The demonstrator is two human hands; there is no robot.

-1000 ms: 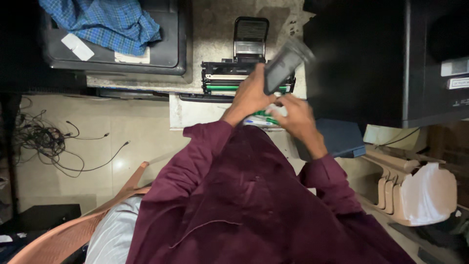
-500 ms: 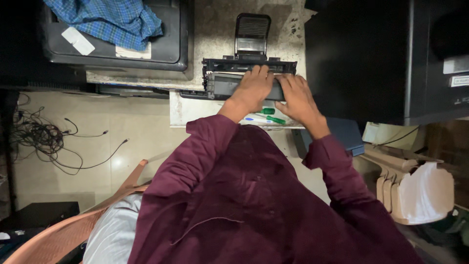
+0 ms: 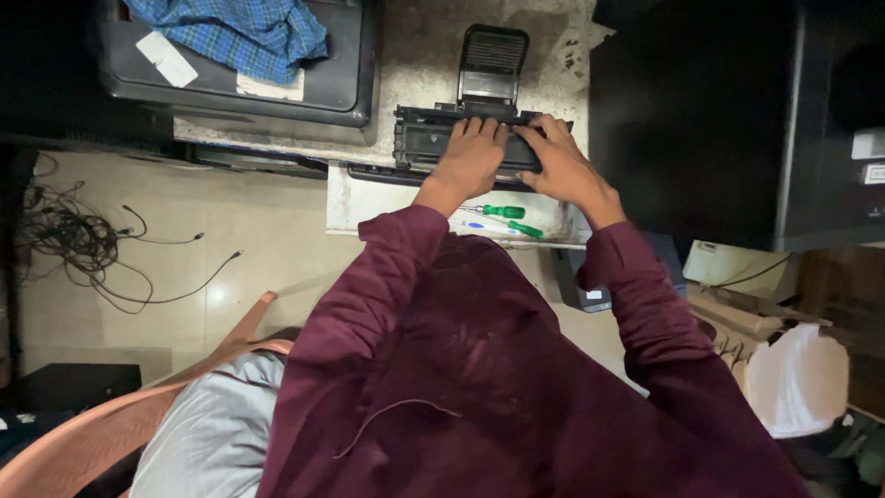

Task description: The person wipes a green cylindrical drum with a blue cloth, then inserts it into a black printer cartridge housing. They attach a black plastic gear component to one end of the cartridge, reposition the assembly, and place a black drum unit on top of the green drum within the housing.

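We have both hands down on a black toner cartridge (image 3: 466, 146) that lies lengthwise near the front edge of the stone worktop (image 3: 419, 55). Our left hand (image 3: 470, 159) rests flat across its middle with the fingers spread over the top, pressing rather than gripping. Our right hand (image 3: 559, 164) curls over the right end, fingers hooked along the far edge.

A second black part (image 3: 493, 63) stands just behind the cartridge, touching or nearly so. Two green-handled screwdrivers (image 3: 512, 219) lie on the lower shelf below our wrists. A black printer (image 3: 313, 92) with a blue checked cloth (image 3: 240, 32) on it sits to the left.

To do this well, we judge that the palms should bear down evenly, keeping the cartridge level and clear of the worktop's edge.
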